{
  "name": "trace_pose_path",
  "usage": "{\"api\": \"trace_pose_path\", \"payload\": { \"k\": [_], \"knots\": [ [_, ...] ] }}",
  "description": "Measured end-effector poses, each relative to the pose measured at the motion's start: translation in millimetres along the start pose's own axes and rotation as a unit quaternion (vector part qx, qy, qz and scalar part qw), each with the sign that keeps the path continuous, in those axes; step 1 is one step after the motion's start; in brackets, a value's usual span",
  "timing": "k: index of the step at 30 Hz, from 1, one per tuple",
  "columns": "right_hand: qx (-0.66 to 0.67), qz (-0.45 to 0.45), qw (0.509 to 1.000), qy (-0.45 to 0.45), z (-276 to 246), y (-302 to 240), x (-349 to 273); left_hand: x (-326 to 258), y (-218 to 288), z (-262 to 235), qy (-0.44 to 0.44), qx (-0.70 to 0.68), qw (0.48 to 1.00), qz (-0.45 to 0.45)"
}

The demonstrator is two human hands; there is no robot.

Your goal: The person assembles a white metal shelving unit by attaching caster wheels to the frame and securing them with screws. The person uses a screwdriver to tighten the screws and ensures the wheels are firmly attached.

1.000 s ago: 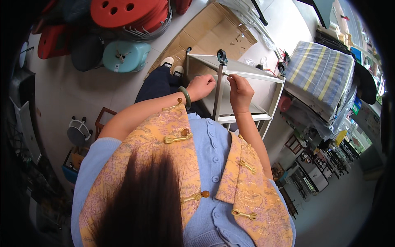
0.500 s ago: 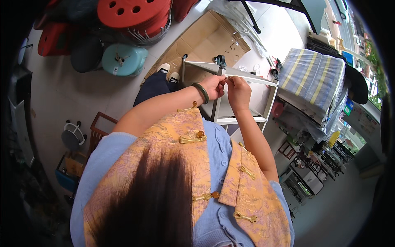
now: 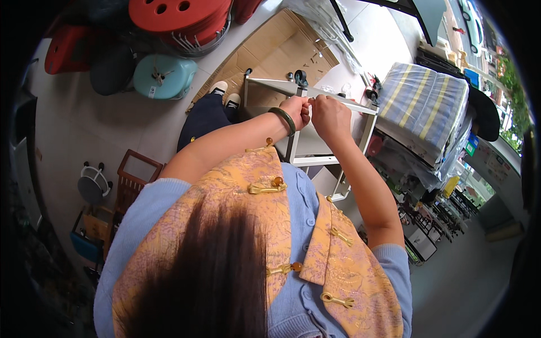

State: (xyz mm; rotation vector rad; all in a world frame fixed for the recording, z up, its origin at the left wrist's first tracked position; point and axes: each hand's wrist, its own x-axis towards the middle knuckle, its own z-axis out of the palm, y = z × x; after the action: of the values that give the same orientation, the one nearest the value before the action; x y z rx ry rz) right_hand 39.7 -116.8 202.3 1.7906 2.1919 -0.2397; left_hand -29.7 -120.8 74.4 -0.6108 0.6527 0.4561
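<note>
At the far left, we see a dark round stool (image 3: 112, 74), and nearer to us a small grey stool with casters (image 3: 94, 189). Next to the right come a teal stool (image 3: 163, 81) on the far side and a red-brown chair (image 3: 135, 174) on the near side, then a stack of red stools (image 3: 186, 25) at the far edge. A flattened cardboard sheet (image 3: 270, 53) covers the floor beyond our shoes (image 3: 218, 88). Our left hand (image 3: 296, 112), with a dark green bangle (image 3: 283, 120) at the wrist, has its fingers bent inward by the far corner of a white-framed cart (image 3: 315, 161). The cart is in front of us, just right of our legs, with a caster (image 3: 301, 78) just beyond the hands. Our right hand (image 3: 331, 116) is right beside the left, thumb and fingers drawn in; the fingertips of both meet or nearly meet, and we cannot tell whether either pinches anything small. Farther right, well apart from the hands, sits a blue-and-yellow striped mattress (image 3: 422, 104) in clear wrapping.
</note>
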Motion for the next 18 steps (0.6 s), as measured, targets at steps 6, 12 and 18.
{"api": "trace_pose_path", "payload": {
  "k": [6,12,18],
  "knots": [
    [0.014,0.076,0.996,-0.034,-1.4,-6.5,-0.5,10.0,-0.6,-4.3,-0.016,-0.026,1.000,0.002],
    [0.028,0.080,0.996,0.021,7.8,-6.3,-5.4,14.3,-2.8,-4.7,-0.003,-0.030,0.999,0.032],
    [0.070,0.087,0.987,0.120,22.7,-9.6,-11.1,11.0,-4.5,-3.7,0.031,-0.023,0.998,0.041]
  ]
}}
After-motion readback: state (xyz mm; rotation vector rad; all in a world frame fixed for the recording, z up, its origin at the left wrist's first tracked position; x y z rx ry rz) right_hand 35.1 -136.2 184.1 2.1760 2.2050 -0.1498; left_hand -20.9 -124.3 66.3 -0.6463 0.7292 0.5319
